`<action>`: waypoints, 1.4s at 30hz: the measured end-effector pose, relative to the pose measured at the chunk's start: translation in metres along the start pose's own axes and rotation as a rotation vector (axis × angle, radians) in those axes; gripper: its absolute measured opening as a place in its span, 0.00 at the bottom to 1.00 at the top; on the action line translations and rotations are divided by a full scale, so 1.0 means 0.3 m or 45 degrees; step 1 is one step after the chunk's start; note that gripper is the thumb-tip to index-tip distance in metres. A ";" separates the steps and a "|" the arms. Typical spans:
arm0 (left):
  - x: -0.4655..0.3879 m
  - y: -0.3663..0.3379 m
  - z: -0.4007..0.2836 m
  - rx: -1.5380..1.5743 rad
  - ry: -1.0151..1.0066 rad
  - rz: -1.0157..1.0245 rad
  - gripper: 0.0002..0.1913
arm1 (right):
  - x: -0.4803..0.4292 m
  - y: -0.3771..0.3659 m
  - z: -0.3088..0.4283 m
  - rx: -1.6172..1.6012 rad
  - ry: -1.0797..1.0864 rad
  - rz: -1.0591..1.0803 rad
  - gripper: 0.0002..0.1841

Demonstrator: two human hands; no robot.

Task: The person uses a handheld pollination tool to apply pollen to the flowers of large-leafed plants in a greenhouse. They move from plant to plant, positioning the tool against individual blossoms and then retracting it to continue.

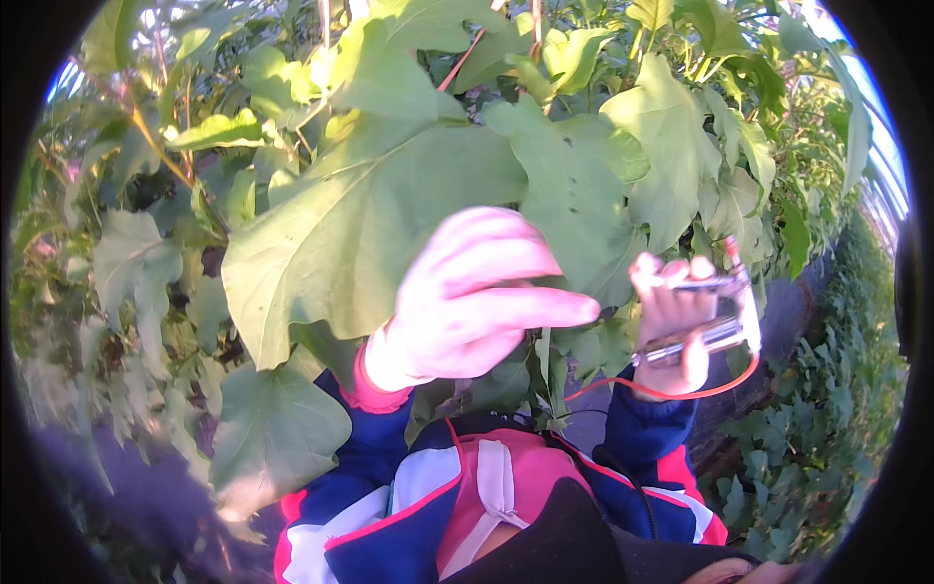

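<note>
My left hand (474,303) is raised in front of a large lobed green leaf (365,197), its back towards me and blurred. One finger stretches to the right, and a gap separates it from the bent fingers above. Nothing shows in that hand, though its palm side is hidden. To the right, my right hand (675,350) has its fingers wrapped around a shiny metal hand tool (730,328). The tool has two bars joined at its right end and a reddish tip at the top. A thin red tube (719,392) loops from it down and back to the left.
Dense broad-leaved plants, likely eggplants, fill the space ahead and to the left. Upright stems (537,33) and a slanting branch (157,139) stand among the leaves. Dark ground covering (784,321) runs along the right, beside another row of foliage (824,423).
</note>
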State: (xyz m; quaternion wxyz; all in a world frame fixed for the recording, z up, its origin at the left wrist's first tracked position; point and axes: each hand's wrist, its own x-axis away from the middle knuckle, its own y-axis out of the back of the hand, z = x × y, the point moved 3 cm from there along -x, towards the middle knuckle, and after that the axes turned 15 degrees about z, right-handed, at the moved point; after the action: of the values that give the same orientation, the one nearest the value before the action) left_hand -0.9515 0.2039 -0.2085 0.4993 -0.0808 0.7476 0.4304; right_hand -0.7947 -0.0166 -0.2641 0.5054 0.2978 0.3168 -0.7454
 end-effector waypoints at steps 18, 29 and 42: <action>0.021 0.318 0.287 0.096 1.357 0.927 0.25 | -0.652 0.324 -0.254 0.199 -0.426 0.291 0.27; -0.580 0.452 0.537 -0.297 0.949 0.308 0.15 | -0.739 0.366 -0.183 -0.035 -0.055 0.359 0.34; -0.666 0.333 0.860 0.065 0.704 0.155 0.17 | -0.923 0.207 -0.218 0.119 0.102 0.393 0.34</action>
State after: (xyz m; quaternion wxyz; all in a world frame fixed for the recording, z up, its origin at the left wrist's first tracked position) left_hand -0.7342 0.3904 -0.0229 0.2516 -0.1375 0.8696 0.4020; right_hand -0.6416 0.1725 -0.1038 0.5865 0.3956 0.2522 -0.6603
